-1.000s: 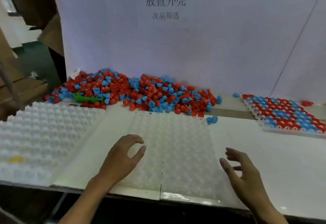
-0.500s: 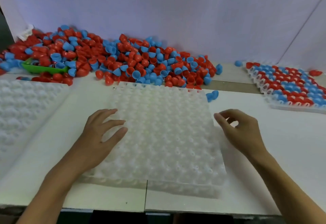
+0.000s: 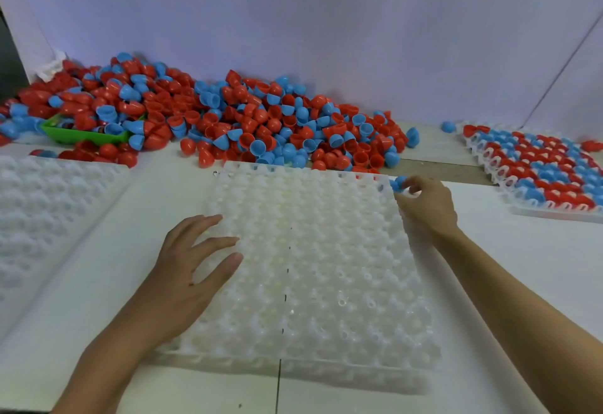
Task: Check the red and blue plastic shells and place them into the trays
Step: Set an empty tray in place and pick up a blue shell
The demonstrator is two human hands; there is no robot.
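Head view. Right hand (image 3: 427, 206) at the far right corner of the empty white tray (image 3: 313, 270), which lies mid-desk near the front edge. Its fingers (image 3: 411, 185) are curled and pinch a blue shell (image 3: 398, 182) just off that corner; the shell sits at the fingertips, on their far-left side, partly hidden by them. Which way the shell opens & its long axis: cannot tell, too little shows. Left hand (image 3: 192, 267) lies flat on the tray's left part, fingers straight & spread, pointing toward the far right, holding nothing. Pile of red and blue shells (image 3: 228, 120) runs along the back edge of the desk (image 3: 538, 270), touching the tray's far edge, w/ shells facing all ways. A green bin (image 3: 81, 134) sits half buried at the pile's left end. Filled tray (image 3: 538, 165) at the right edge, red & blue in rows. Second empty tray (image 3: 49, 205) at the left edge.
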